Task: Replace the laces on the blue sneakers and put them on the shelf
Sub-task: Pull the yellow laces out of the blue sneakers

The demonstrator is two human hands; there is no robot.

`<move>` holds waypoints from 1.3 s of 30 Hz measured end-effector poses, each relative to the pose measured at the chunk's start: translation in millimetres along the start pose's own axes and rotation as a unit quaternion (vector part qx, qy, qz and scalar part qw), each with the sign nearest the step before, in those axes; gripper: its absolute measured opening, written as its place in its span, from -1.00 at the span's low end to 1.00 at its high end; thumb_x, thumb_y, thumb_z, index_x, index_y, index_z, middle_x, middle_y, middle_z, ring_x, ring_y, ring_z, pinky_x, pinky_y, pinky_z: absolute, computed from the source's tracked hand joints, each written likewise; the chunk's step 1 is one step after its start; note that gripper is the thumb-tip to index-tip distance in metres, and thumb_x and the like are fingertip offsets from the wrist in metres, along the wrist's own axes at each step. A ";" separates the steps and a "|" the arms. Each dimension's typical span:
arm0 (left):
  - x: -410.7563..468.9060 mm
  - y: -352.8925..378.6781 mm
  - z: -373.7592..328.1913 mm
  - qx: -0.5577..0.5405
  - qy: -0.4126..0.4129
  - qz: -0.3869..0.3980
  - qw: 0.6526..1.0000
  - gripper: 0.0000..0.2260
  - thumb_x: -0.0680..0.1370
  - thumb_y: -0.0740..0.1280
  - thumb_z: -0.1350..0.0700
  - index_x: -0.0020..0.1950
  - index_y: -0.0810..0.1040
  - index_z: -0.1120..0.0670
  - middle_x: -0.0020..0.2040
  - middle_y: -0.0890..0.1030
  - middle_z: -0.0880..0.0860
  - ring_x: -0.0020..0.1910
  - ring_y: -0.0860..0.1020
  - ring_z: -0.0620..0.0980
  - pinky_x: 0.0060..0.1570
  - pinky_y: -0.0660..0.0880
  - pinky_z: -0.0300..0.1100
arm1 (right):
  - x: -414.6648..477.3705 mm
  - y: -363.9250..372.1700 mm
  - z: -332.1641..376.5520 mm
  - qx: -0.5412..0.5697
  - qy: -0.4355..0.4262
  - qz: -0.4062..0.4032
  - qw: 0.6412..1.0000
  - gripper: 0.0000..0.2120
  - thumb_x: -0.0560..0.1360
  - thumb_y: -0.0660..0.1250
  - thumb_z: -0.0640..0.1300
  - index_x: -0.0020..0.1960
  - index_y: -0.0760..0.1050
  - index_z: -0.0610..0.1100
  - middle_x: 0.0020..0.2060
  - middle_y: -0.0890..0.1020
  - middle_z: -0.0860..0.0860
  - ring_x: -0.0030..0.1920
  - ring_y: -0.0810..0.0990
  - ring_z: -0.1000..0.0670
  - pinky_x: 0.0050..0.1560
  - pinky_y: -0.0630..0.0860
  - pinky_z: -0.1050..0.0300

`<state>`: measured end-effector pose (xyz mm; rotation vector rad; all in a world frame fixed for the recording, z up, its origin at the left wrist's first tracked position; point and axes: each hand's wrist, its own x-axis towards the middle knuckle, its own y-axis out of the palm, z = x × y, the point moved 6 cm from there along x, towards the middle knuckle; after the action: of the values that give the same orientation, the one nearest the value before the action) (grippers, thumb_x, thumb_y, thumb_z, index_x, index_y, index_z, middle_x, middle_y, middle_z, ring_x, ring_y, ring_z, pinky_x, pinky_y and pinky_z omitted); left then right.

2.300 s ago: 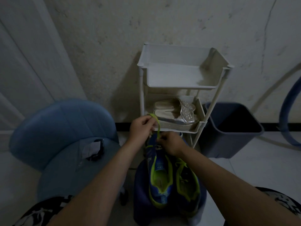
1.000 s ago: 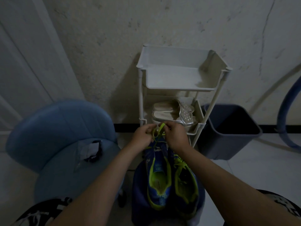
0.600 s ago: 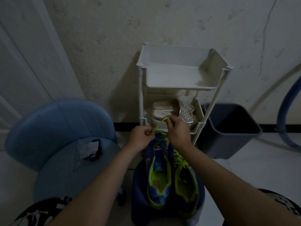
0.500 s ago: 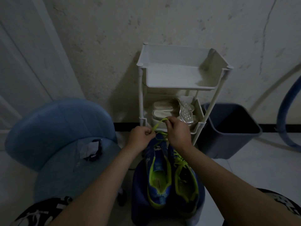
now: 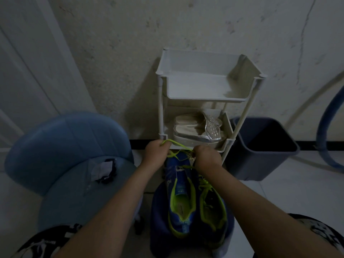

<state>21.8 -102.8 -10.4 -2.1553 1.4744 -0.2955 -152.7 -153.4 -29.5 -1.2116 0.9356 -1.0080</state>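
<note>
- L hand (image 5: 155,151) — fingers curled, pinching one end of green lace (image 5: 179,144), just in front of shelf's (image 5: 204,99) lower tray.
- R hand (image 5: 205,157) — curled too, pinching same lace over toe of L sneaker (image 5: 178,185); lace runs btwn both hands.
- R sneaker (image 5: 214,211) beside it, green lacing showing.
- Both blue w/ green lining, on a blue stool (image 5: 158,220), toes toward shelf — not on it.
- Lower tray holds silver sandals (image 5: 197,131).
- Blue chair (image 5: 61,146) at left; dark bin (image 5: 264,146) right of shelf.
</note>
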 end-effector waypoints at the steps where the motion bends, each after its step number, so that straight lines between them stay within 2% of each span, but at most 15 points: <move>1: -0.7 1.6 1.8 -0.016 -0.019 0.021 0.999 -0.69 0.62 0.22 0.02 -0.26 0.51 0.12 -0.33 0.54 0.01 -0.35 0.49 -0.08 -0.48 0.34 -0.35 | 0.1 0.7 1.4 0.021 -0.008 0.002 1.000 -0.74 0.49 0.32 -0.18 0.17 0.55 -0.06 0.13 0.60 -0.08 0.13 0.59 -0.11 0.01 0.52 0.08; 5: -1.9 7.6 3.6 -0.001 -0.044 0.076 0.996 -0.80 0.60 0.23 0.06 -0.19 0.51 0.09 -0.24 0.53 0.05 -0.24 0.52 0.00 -0.28 0.39 -0.16 | 0.4 7.7 15.4 0.130 -0.077 0.012 0.988 -0.62 0.45 0.43 -0.15 0.26 0.55 -0.01 0.15 0.51 -0.11 0.16 0.52 -0.13 0.17 0.50 0.06; 9: -4.8 14.1 -19.8 -0.142 -0.039 0.115 0.982 -0.75 0.59 0.20 0.18 -0.31 0.38 0.07 -0.38 0.39 0.03 -0.38 0.38 0.00 -0.40 0.29 -0.19 | -6.5 8.9 41.0 0.284 -0.133 0.093 0.945 -0.43 0.31 0.44 -0.18 0.32 0.49 0.02 0.21 0.50 -0.02 0.20 0.50 -0.05 0.25 0.49 0.01; 13: 0.2 -0.4 -35.7 -0.214 0.001 0.052 0.975 -0.70 0.58 0.17 0.23 -0.35 0.30 0.05 -0.47 0.30 -0.04 -0.46 0.28 -0.04 -0.47 0.19 -0.21 | -14.1 6.1 49.7 0.386 -0.094 0.157 0.904 -0.92 0.49 0.38 -0.06 -0.10 0.65 -0.02 -0.09 0.69 -0.02 -0.04 0.64 -0.04 0.08 0.54 -0.02; 16: 1.2 -25.5 -34.7 -0.148 0.040 -0.055 0.987 -0.77 0.62 0.19 0.13 -0.25 0.43 0.06 -0.37 0.44 0.01 -0.39 0.42 -0.03 -0.38 0.36 -0.19 | -12.0 6.2 42.4 0.413 -0.049 0.162 0.895 -0.76 0.59 0.28 -0.03 -0.19 0.59 -0.09 -0.31 0.66 -0.03 -0.24 0.63 -0.04 -0.07 0.53 0.01; 19: -6.3 -47.1 -28.9 -0.048 0.068 -0.151 0.985 -0.84 0.65 0.17 0.14 -0.06 0.50 0.08 -0.27 0.49 -0.04 -0.34 0.44 -0.13 -0.46 0.34 -0.35 | -6.7 -0.5 23.6 0.311 -0.017 0.117 0.943 -0.75 0.58 0.26 0.02 -0.14 0.57 -0.10 -0.20 0.64 -0.08 -0.14 0.60 -0.10 -0.12 0.48 0.04; 21: -8.8 -50.8 -21.5 -0.032 0.056 -0.171 0.983 -0.81 0.65 0.13 0.19 0.01 0.53 0.04 -0.20 0.53 -0.07 -0.28 0.46 -0.17 -0.40 0.35 -0.28 | -7.7 -9.0 16.3 0.296 0.001 0.105 0.949 -0.73 0.57 0.25 0.00 -0.15 0.58 -0.16 -0.17 0.65 -0.15 -0.11 0.61 -0.15 -0.13 0.49 0.03; 24: -3.9 -28.8 -11.4 -0.107 0.013 -0.071 0.992 -0.76 0.65 0.13 0.19 0.08 0.58 0.01 -0.12 0.60 -0.02 -0.15 0.56 -0.06 -0.25 0.45 -0.21 | -14.2 -39.7 22.0 0.379 0.012 0.059 0.924 -0.75 0.56 0.23 -0.12 -0.17 0.60 -0.22 -0.27 0.64 -0.13 -0.21 0.61 -0.16 -0.17 0.55 -0.05; 27: -10.5 2.9 -18.6 -0.121 0.011 0.072 0.990 -0.75 0.64 0.20 0.17 0.03 0.65 -0.09 0.08 0.65 0.06 0.13 0.58 0.09 0.11 0.51 -0.03 | -23.2 -77.7 32.7 0.543 0.006 0.014 0.840 -0.74 0.56 0.22 -0.21 -0.24 0.59 -0.15 -0.55 0.47 0.11 -0.49 0.47 0.05 -0.46 0.49 0.09; 28: -15.0 11.0 -24.6 -0.126 0.018 0.108 0.986 -0.75 0.62 0.23 0.20 0.03 0.67 -0.06 0.08 0.65 0.08 0.14 0.58 0.11 0.15 0.50 -0.04 | -26.8 -89.4 34.2 0.577 -0.003 0.000 0.816 -0.74 0.57 0.19 -0.24 -0.23 0.57 -0.18 -0.59 0.43 0.13 -0.54 0.43 0.08 -0.52 0.42 0.17; 30: -27.6 23.3 -35.8 -0.108 0.025 0.191 0.975 -0.79 0.60 0.26 0.26 0.11 0.65 0.08 -0.05 0.66 -0.01 -0.02 0.61 -0.06 0.00 0.53 -0.29 | -31.4 -104.6 30.4 0.613 -0.008 -0.025 0.790 -0.74 0.58 0.16 -0.30 -0.23 0.53 -0.22 -0.63 0.42 0.13 -0.58 0.40 0.17 -0.57 0.34 0.27; 31: -32.7 27.0 -39.2 -0.085 0.022 0.220 0.972 -0.81 0.59 0.27 0.27 0.11 0.65 0.13 -0.13 0.65 -0.04 -0.12 0.60 -0.13 -0.11 0.52 -0.37 | -30.1 -107.0 25.8 0.612 -0.012 -0.039 0.790 -0.74 0.58 0.17 -0.30 -0.24 0.52 -0.22 -0.63 0.43 0.14 -0.57 0.40 0.21 -0.55 0.33 0.32; 34: -44.4 27.7 -39.9 0.014 0.004 0.295 0.955 -0.76 0.59 0.21 0.22 -0.06 0.67 0.25 -0.33 0.63 0.04 -0.32 0.53 -0.03 -0.18 0.47 -0.19 | -23.4 -103.0 8.8 0.563 -0.019 -0.086 0.822 -0.74 0.53 0.21 -0.18 -0.20 0.50 -0.36 -0.49 0.40 -0.03 -0.46 0.37 0.07 -0.39 0.31 0.17; 36: -47.7 17.6 -33.6 0.134 -0.007 0.335 0.932 -0.74 0.58 0.24 0.14 -0.11 0.70 0.20 -0.41 0.59 0.02 -0.40 0.49 -0.06 -0.23 0.43 -0.18 | -22.8 -99.7 -0.2 0.496 -0.018 -0.104 0.862 -0.71 0.50 0.21 -0.11 -0.17 0.49 -0.36 -0.40 0.42 -0.14 -0.37 0.38 -0.03 -0.30 0.33 0.07; 39: -43.6 -7.0 -23.9 0.262 -0.040 0.323 0.909 -0.84 0.52 0.33 0.16 -0.11 0.70 0.18 -0.40 0.52 0.01 -0.37 0.45 -0.04 -0.31 0.38 -0.21 | -25.5 -95.4 -9.0 0.348 -0.021 -0.075 0.934 -0.77 0.55 0.21 -0.14 -0.23 0.52 -0.19 -0.37 0.56 -0.09 -0.31 0.52 -0.07 -0.28 0.42 0.07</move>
<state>-0.2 -67.7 18.0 -1.1715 1.7220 -0.3086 -178.8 -138.1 64.9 -0.7004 0.3848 -1.2862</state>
